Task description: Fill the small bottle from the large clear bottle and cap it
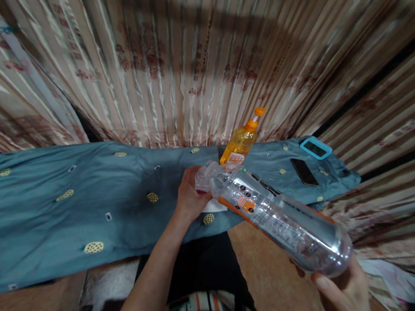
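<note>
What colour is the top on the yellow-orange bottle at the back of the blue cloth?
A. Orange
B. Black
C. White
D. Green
A. The spray bottle of yellow-orange liquid standing on the blue cloth has an orange nozzle, seen just beyond the clear plastic bottle that the right hand holds by its base while the left hand is at its neck.

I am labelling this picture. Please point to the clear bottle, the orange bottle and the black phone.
clear bottle (279, 212), head view, middle of body.
orange bottle (239, 144), head view, body.
black phone (304, 171), head view, screen.
</note>
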Tool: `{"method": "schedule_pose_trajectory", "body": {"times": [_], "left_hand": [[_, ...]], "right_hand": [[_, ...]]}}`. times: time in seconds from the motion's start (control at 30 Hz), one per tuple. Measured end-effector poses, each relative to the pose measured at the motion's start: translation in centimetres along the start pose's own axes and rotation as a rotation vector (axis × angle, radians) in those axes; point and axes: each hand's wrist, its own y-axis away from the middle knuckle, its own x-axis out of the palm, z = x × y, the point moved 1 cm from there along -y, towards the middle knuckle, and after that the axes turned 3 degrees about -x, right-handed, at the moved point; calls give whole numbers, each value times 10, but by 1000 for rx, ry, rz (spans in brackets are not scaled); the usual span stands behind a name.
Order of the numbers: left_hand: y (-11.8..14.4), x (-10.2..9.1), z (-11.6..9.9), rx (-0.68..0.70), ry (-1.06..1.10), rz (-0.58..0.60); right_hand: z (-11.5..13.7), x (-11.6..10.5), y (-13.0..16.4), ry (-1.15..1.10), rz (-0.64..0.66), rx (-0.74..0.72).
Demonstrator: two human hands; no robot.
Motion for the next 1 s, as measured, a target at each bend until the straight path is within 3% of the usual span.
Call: {"method": "schedule_pose_trajectory", "body": {"times": [0.13, 0.43, 0.63, 1.0], "left_hand": [[0, 1, 1, -8, 1, 4], [0, 1, -1, -13, -1, -1], [1, 1, -2, -26, 13, 7], [2, 2, -1, -11, -13, 0]], "right_hand": [[3, 3, 2, -28, -56, 95], [-10, -2, 1, -9, -50, -8], [6, 6, 3, -10, -53, 84], [14, 6, 1, -14, -28, 73]]}}
